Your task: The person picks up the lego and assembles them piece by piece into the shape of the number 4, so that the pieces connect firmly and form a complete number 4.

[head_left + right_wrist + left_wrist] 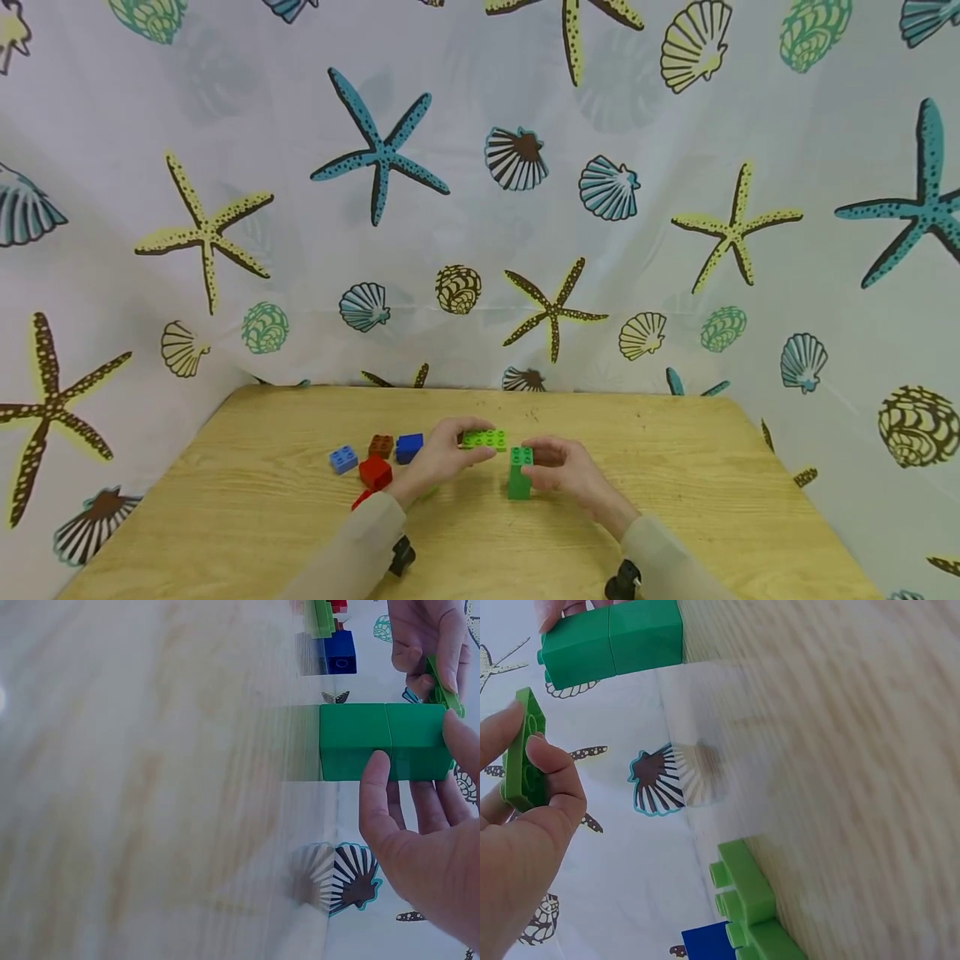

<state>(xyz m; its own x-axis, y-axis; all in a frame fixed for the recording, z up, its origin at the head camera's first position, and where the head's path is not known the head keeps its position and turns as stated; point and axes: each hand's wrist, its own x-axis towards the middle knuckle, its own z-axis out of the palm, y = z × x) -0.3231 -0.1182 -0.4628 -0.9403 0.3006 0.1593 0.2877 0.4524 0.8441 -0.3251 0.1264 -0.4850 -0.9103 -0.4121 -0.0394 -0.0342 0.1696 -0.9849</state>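
Observation:
My left hand [442, 458] pinches a flat lime-green toy brick [487, 440], raised above the table with its studs up. The left wrist view shows that brick [526, 776] edge-on, between thumb and fingers. My right hand [568, 468] holds a darker green stack [519, 482] of two toy bricks, standing upright on the table. Thumb and fingers grip its upper part, as the right wrist view shows on the green stack [360, 742]. The lime-green brick is above and left of the stack, apart from it.
Left of my left hand lie a light blue brick [343, 460], a brown brick [381, 446], a blue brick [409, 448] and red bricks [375, 472]. Lime-green bricks [748, 885] stand under my left forearm, mostly hidden from the head view. A patterned curtain [465, 225] borders the wooden table [255, 517].

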